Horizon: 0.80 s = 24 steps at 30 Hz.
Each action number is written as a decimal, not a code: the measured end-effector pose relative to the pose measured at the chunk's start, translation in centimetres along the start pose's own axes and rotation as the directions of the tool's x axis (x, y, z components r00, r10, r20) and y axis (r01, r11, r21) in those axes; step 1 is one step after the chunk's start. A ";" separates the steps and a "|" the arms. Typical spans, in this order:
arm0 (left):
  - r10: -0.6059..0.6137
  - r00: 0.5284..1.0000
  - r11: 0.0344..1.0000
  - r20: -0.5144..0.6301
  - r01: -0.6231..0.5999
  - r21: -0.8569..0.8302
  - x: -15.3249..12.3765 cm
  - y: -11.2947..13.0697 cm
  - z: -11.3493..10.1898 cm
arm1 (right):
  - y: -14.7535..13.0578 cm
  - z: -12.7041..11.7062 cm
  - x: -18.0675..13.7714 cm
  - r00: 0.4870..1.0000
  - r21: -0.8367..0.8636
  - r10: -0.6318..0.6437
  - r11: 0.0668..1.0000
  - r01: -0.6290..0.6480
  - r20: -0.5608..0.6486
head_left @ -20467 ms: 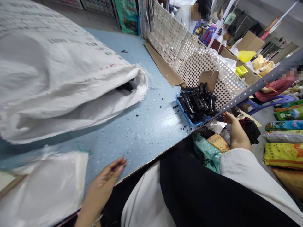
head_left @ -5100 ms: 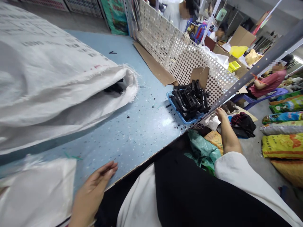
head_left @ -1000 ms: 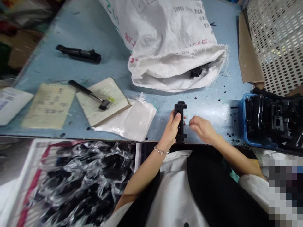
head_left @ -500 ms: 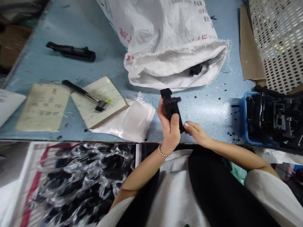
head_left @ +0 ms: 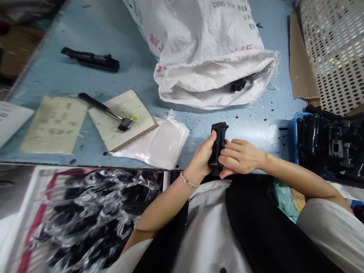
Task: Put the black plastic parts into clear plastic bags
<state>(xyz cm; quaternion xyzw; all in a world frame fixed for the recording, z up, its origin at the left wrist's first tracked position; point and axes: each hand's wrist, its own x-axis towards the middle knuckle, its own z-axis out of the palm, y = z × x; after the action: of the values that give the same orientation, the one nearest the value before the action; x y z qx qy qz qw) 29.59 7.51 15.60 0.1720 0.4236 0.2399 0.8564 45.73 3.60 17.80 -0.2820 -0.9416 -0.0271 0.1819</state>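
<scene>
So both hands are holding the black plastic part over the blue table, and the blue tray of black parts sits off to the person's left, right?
Not quite: the blue tray of black parts sits to the person's right, as the head view shows. Both the left hand and right hand do hold the black plastic part over the blue table.

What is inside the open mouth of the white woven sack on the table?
One black plastic part shows just inside the mouth of the white woven sack. Whatever lies deeper is covered by the sack's cloth and cannot be seen.

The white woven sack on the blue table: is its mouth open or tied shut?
Open. The white woven sack lies on its side, its frayed mouth gaping toward the person, with a black part visible inside.
</scene>
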 end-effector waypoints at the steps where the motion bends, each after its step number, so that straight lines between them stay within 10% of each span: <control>1: -0.037 0.999 0.999 0.003 0.037 -0.004 -0.1 0.2 0.1 | 0.1 -0.2 0.1 0.999 0.016 0.006 1.000 -0.007 0.034; 4: -0.073 0.997 0.996 -0.009 0.073 0.057 -0.6 0.4 0.4 | -0.1 -0.3 0.2 0.999 0.109 0.032 0.993 -0.037 0.044; 6: 0.141 0.988 0.984 -0.062 -0.133 0.118 -1.0 0.2 0.6 | -0.9 0.5 0.2 0.990 0.227 0.144 0.963 -0.143 0.012; 9: 0.709 0.692 0.700 -0.135 -0.668 0.252 -0.8 -0.1 0.0 | -1.5 2.5 0.4 0.867 0.439 0.481 0.757 -0.484 0.126; 11: 0.827 0.548 0.554 -0.122 -0.760 0.341 0.2 -0.1 -1.2 | 0.1 3.7 0.7 0.753 0.500 0.594 0.578 -0.645 0.284; 13: 0.746 0.659 0.637 -0.094 -0.666 0.388 1.7 -0.1 -2.8 | 3.9 4.2 1.0 0.643 0.412 0.710 0.515 -0.752 0.287; 16: 0.638 0.766 0.676 -0.072 -0.514 0.528 4.2 -0.4 -5.3 | 12.2 3.9 1.3 0.366 0.112 0.922 0.380 -0.918 -0.125; 20: 0.742 0.669 0.334 0.052 -0.435 0.836 5.7 -0.6 -7.3 | 19.8 2.6 1.0 0.318 0.089 0.929 0.338 -0.937 -0.189; 24: 0.817 0.554 0.098 0.161 -0.408 0.908 4.5 0.7 -7.7 | 18.4 1.2 -0.8 0.228 0.282 0.973 0.228 -0.932 -0.036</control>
<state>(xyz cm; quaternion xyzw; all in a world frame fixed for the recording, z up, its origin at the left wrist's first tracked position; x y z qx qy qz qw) 25.59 11.27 8.59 0.6998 0.5218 0.3537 0.3360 55.93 18.80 15.44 -0.7751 -0.5428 0.1562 0.2830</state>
